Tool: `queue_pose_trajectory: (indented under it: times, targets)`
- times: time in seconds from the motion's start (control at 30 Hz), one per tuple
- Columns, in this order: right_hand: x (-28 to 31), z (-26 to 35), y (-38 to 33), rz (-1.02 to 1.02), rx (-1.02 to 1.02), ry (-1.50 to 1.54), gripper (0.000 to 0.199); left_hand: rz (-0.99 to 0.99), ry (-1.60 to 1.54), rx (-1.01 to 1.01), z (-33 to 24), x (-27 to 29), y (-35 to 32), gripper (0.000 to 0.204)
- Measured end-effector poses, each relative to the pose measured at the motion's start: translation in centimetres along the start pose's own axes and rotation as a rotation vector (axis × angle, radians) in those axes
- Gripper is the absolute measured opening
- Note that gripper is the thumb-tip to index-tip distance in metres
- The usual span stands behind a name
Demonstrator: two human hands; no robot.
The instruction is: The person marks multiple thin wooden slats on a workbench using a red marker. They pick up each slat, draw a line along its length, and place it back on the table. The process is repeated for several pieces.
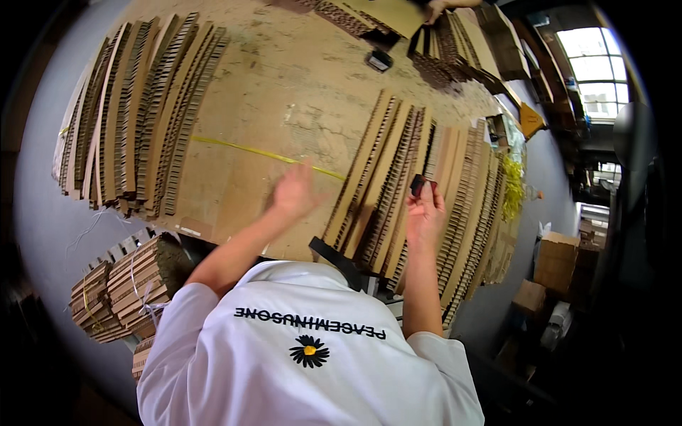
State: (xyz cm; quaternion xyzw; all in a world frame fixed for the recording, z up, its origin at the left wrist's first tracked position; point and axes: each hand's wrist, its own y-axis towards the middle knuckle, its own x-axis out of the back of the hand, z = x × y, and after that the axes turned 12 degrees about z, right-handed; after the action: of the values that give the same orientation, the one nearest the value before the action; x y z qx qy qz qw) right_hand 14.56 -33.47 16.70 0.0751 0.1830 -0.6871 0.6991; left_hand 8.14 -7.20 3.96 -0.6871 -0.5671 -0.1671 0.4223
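Note:
My left hand point(293, 190) hovers flat and open over the brown work table point(284, 92), next to a yellow strap point(263, 154) lying across it. My right hand point(425, 211) is raised over a fanned row of slotted cardboard strips point(391, 177) and grips a small dark object point(419, 184), what it is I cannot tell. More slotted strips point(142, 106) lie fanned at the table's left.
Tied bundles of cardboard strips point(124, 284) are stacked below the table's left corner. Another person's hand point(435, 8) reaches in at the far edge near more cardboard and a small black object point(379, 60). Cardboard boxes point(554, 263) stand on the floor at right.

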Motion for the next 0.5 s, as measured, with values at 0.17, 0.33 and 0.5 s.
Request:
queue_pose_trajectory:
  times: [0.17,0.33,0.5]
  targets:
    - [1.1,1.7,-0.7,0.063,0.002,-0.124,0.023,0.190,-0.014,-0.050,-11.1,-6.5,-2.9,0.118]
    - [1.6,2.5,1.6,0.051,-0.035,-0.077,0.024,0.145,0.155,0.082,-12.4,-9.2,-1.6,0.121]
    - [1.0,1.1,3.4,0.137,-0.056,0.009,0.021,0.086,0.153,0.248,-11.1,-7.2,-1.9,0.116]
